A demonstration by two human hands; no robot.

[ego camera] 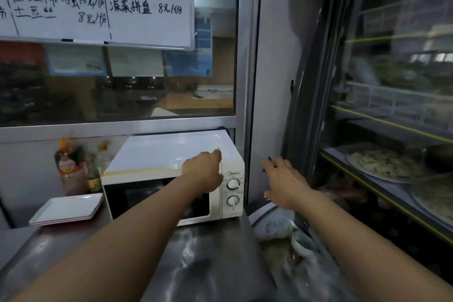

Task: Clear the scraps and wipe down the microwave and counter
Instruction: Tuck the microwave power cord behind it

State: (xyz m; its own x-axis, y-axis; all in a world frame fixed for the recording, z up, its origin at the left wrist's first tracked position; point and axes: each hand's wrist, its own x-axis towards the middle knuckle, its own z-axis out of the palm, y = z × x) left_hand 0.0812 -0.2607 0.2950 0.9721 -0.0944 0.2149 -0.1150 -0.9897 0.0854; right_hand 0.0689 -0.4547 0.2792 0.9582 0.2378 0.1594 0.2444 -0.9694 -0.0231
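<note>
White boxy microwave (171, 154): our left hand (203, 171) curls at its top front edge, grasp unclear; right hand (284, 181) open beside. We judge wiping unstarted; next needs a cloth.

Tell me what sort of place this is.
Likely a small eatery's serving counter: a whiteboard with handwritten dish prices, a glass-fronted case holding plated food, and a microwave on a steel counter.

The white microwave (171, 157) stands upright at the far end of the steel surface (208, 260), its dark-windowed door closed and two round dials on its right panel. The surface is shiny and smeared, with blurred scraps (289, 250) along its right edge.
</note>
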